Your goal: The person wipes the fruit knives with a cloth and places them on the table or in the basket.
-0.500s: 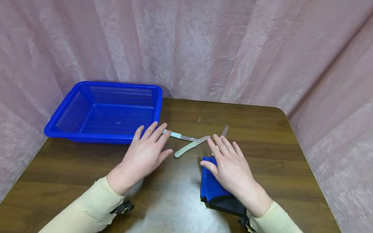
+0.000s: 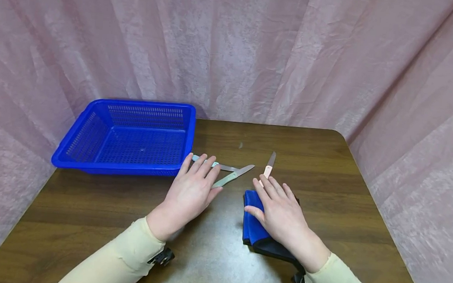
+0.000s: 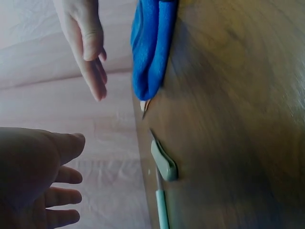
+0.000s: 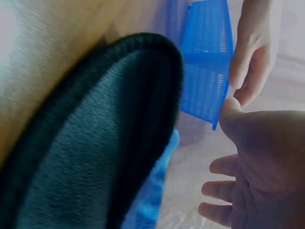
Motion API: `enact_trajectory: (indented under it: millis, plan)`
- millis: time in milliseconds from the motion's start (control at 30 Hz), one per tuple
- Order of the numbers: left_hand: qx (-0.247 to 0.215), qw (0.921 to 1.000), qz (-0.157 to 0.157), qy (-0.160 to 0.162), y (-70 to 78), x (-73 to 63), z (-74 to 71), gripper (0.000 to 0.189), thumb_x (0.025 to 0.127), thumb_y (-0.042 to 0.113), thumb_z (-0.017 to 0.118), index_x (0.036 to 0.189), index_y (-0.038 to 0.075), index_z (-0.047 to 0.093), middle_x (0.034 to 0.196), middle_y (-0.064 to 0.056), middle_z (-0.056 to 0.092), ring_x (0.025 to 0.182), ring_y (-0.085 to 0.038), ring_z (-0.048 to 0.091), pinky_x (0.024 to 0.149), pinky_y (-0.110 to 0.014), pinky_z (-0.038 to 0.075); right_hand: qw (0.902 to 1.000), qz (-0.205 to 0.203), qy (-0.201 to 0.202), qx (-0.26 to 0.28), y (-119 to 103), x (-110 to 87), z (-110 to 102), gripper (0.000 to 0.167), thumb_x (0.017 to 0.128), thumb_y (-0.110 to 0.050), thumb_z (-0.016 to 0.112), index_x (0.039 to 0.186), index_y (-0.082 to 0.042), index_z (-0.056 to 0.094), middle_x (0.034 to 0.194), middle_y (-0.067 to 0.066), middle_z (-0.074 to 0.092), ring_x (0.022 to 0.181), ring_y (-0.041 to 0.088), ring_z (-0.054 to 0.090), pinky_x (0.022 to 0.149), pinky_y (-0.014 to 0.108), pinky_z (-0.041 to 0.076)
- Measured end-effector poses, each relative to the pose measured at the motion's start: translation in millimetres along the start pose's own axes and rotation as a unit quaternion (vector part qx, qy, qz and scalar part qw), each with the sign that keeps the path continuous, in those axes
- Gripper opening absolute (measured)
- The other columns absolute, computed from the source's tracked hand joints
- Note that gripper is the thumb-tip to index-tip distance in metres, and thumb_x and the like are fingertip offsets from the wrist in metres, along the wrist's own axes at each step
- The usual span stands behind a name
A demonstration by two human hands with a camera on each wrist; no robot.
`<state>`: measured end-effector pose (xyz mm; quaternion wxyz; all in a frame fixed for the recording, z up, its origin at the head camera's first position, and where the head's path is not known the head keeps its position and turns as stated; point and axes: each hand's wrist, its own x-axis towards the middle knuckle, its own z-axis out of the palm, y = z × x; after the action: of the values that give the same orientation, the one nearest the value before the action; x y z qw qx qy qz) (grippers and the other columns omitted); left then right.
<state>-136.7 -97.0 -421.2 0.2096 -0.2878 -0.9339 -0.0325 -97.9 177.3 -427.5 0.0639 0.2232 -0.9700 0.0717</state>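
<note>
My left hand (image 2: 190, 193), fingers straight and spread, hovers above the table near the basket's front right corner. Below its fingertips lie two knives, one with a light blue handle (image 2: 195, 158) partly covered by the fingers, one with a pale green handle (image 2: 226, 180); their blades meet or cross. Over a folded blue and black cloth (image 2: 251, 216) hangs my right hand (image 2: 282, 212), palm down with fingers extended. In the left wrist view a gap shows between this hand and the cloth (image 3: 152, 52). A pink-handled knife (image 2: 269, 166) points away just beyond its fingertips.
A blue plastic basket (image 2: 119, 169) with slotted walls stands at the back left of the wooden table (image 2: 345, 235). Pink curtains (image 2: 247, 52) hang behind the table and at both sides.
My left hand has shifted right and now overlaps the blue-handled and green-handled knives in the head view. The right hand has drawn back slightly, uncovering more of the pink-handled knife.
</note>
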Motion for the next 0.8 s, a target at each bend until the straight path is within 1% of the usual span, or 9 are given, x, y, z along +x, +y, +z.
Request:
enact_trajectory:
  millis: [100, 200, 300, 533, 700, 800]
  plan:
    - [-0.012, 0.9998, 0.013, 0.001, 4.3, 2.7, 3.0, 0.055, 0.101, 0.04, 0.082, 0.142, 0.005, 0.069, 0.15, -0.02, 0.065, 0.142, -0.043, 0.059, 0.123, -0.06, 0.039, 1.0, 0.0, -0.003, 0.0, 0, -3.6, 4, 0.078, 0.106, -0.056, 0.069, 0.164, -0.007, 0.051, 0.167, 0.019, 0.05, 0.153, 0.041, 0.049, 0.122, 0.067, 0.037]
    - [-0.032, 0.9992, 0.023, 0.003, 8.0, 3.8, 7.8, 0.056, 0.099, 0.037, 0.085, 0.14, 0.002, 0.069, 0.144, -0.021, 0.068, 0.135, -0.044, 0.063, 0.115, -0.058, 0.048, 1.0, 0.002, -0.003, 0.001, -1, -6.6, 8, 0.078, 0.105, -0.056, 0.069, 0.164, -0.007, 0.051, 0.164, 0.02, 0.053, 0.15, 0.042, 0.052, 0.119, 0.067, 0.04]
    - [-0.049, 0.9985, 0.024, -0.001, 10.7, 4.6, 13.9, 0.056, 0.098, 0.037, 0.086, 0.138, 0.001, 0.069, 0.138, -0.021, 0.07, 0.129, -0.043, 0.066, 0.107, -0.056, 0.053, 1.0, 0.006, 0.001, 0.002, -2, -9.0, 10, 0.078, 0.105, -0.056, 0.071, 0.163, -0.007, 0.053, 0.161, 0.02, 0.055, 0.147, 0.043, 0.054, 0.116, 0.067, 0.043]
    - [-0.064, 0.9978, 0.013, -0.012, 12.6, 6.3, 32.9, 0.055, 0.096, 0.034, 0.089, 0.134, -0.001, 0.069, 0.129, -0.019, 0.071, 0.114, -0.039, 0.07, 0.095, -0.052, 0.059, 0.9997, 0.013, -0.022, 0.004, -4, -11.1, 16, 0.078, 0.104, -0.055, 0.072, 0.162, -0.006, 0.054, 0.16, 0.021, 0.057, 0.146, 0.042, 0.055, 0.115, 0.065, 0.045]
    - [-0.062, 0.9978, 0.008, -0.024, 15.1, 6.6, 38.7, 0.057, 0.095, 0.033, 0.09, 0.134, -0.004, 0.069, 0.122, -0.018, 0.071, 0.107, -0.038, 0.07, 0.09, -0.049, 0.06, 0.9994, 0.013, -0.032, -0.001, -4, -10.4, 19, 0.078, 0.104, -0.056, 0.072, 0.161, -0.005, 0.055, 0.159, 0.02, 0.057, 0.145, 0.042, 0.056, 0.115, 0.063, 0.046]
    - [-0.055, 0.9981, 0.007, -0.026, 15.8, 8.1, 42.1, 0.056, 0.095, 0.033, 0.09, 0.132, -0.003, 0.07, 0.119, -0.017, 0.071, 0.102, -0.037, 0.069, 0.085, -0.048, 0.061, 0.9994, 0.015, -0.031, 0.0, -4, -10.1, 20, 0.078, 0.104, -0.056, 0.073, 0.16, -0.004, 0.055, 0.158, 0.02, 0.058, 0.145, 0.043, 0.056, 0.115, 0.063, 0.046]
